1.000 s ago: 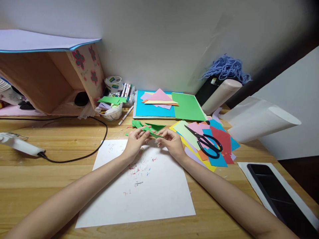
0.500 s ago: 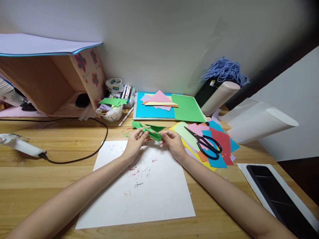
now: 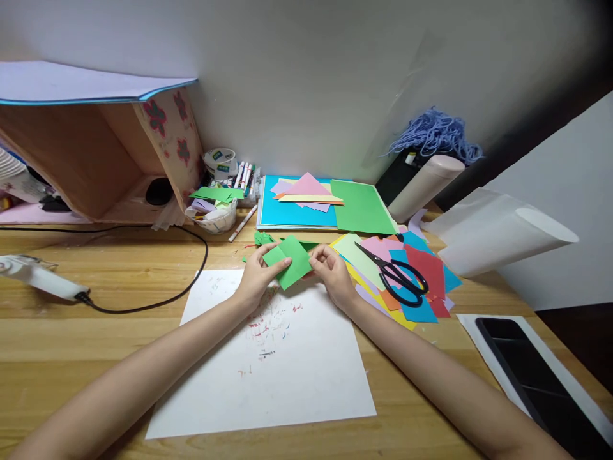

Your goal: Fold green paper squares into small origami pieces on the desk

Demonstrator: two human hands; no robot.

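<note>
A small square of green paper with crease lines is held above the far edge of a marked white sheet. My left hand pinches it from the left, thumb on top and fingers behind. My right hand has its thumb and index finger closed at the paper's right corner. More folded green paper lies on the table just behind my left hand. Black-handled scissors rest on coloured paper scraps to the right of my right hand.
Coloured sheets are stacked by the wall. A tub of scraps and a marker stand and lie left of them. A glue gun with its black cord is at left, a phone at right.
The green paper has turned from nearly edge-on and folded to an opened flat square facing me. Both hands have stayed in about the same place.
</note>
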